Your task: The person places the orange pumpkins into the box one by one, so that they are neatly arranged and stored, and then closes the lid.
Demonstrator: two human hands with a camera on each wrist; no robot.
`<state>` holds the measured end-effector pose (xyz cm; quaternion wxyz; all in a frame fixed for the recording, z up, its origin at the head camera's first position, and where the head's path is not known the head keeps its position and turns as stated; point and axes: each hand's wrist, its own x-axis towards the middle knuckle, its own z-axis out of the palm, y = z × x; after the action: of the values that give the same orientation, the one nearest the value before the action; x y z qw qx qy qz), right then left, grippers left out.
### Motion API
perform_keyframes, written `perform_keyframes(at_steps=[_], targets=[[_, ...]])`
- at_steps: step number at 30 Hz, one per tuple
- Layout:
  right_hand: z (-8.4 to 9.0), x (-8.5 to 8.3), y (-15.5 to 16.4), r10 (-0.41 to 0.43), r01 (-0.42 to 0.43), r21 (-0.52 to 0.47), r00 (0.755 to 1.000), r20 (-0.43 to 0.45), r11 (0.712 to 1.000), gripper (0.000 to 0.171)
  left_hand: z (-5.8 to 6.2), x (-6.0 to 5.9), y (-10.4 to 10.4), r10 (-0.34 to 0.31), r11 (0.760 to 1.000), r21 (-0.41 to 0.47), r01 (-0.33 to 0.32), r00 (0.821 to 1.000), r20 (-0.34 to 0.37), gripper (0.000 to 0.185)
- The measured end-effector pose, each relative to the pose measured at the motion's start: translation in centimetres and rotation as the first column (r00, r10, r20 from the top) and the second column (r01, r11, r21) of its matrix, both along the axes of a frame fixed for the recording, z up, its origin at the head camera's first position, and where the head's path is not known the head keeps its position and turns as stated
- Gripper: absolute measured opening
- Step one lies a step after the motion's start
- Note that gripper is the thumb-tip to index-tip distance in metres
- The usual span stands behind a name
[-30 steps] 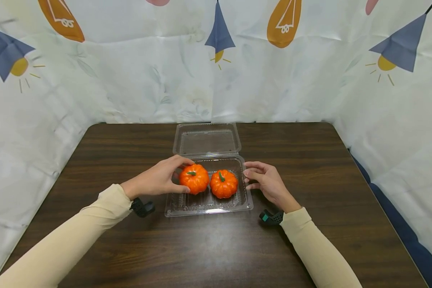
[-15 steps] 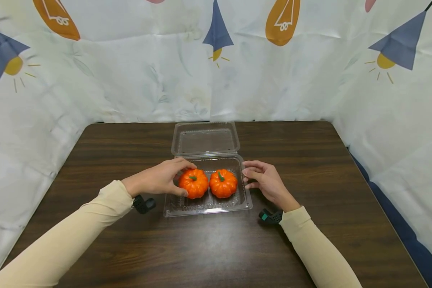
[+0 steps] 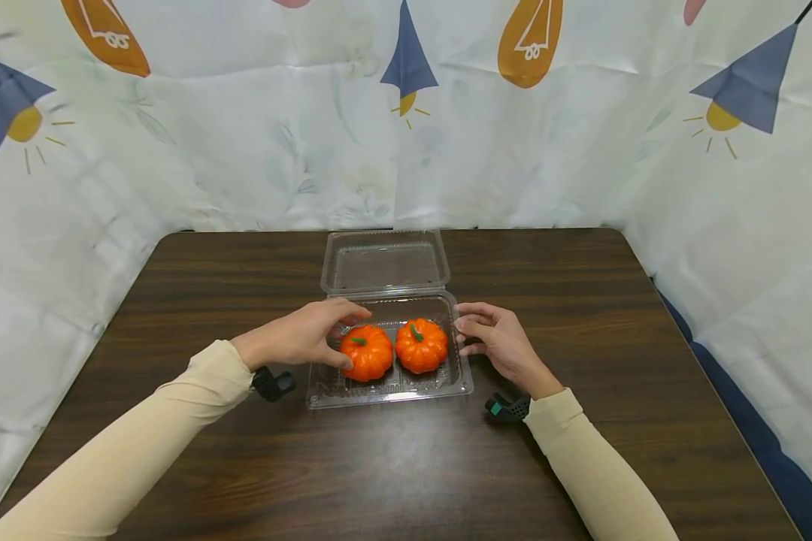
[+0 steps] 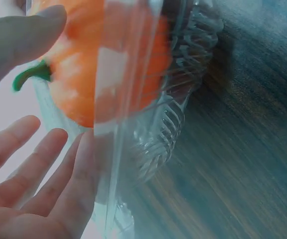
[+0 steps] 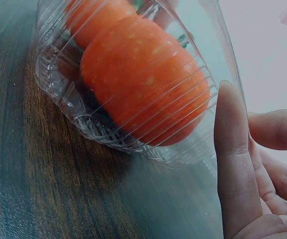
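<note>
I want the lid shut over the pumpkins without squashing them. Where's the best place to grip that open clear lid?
Probably the far rim of the lid, reached from behind. The lid lies flat beyond the tray, hinged along the near edge, so lifting its free edge swings it forward over both pumpkins. The left hand and right hand sit at the tray's sides.

Staged recording booth, printed sheet backdrop, dark wooden table
</note>
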<state>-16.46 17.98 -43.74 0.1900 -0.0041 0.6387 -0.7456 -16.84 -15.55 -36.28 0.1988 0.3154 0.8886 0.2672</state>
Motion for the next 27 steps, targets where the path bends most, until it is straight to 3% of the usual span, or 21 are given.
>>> perform_keyframes(at_steps=[7, 19, 23, 27], targets=[[-0.1, 0.1, 0.2, -0.003, 0.003, 0.025, 1.0, 0.007, 1.0, 0.043, 0.0, -0.1, -0.9, 0.046, 0.996, 0.073, -0.049, 0.998, 0.047, 0.078], [-0.1, 0.2, 0.2, -0.006, 0.006, 0.039, 1.0, 0.005, 0.999, 0.042, 0.2, -1.2, -3.7, 0.173, 0.972, 0.155, -0.175, 0.985, 0.022, 0.075], [0.0, 0.2, 0.1, -0.003, 0.003, 0.031, 1.0, 0.005, 1.0, 0.042, 0.3, -1.8, -4.6, 0.268, 0.945, 0.185, -0.268, 0.963, 0.025, 0.062], [0.1, 0.2, 0.0, 0.002, -0.002, 0.027, 1.0, 0.001, 1.0, 0.042, 0.2, -2.5, -5.4, 0.383, 0.891, 0.231, -0.39, 0.921, 0.077, 0.052]])
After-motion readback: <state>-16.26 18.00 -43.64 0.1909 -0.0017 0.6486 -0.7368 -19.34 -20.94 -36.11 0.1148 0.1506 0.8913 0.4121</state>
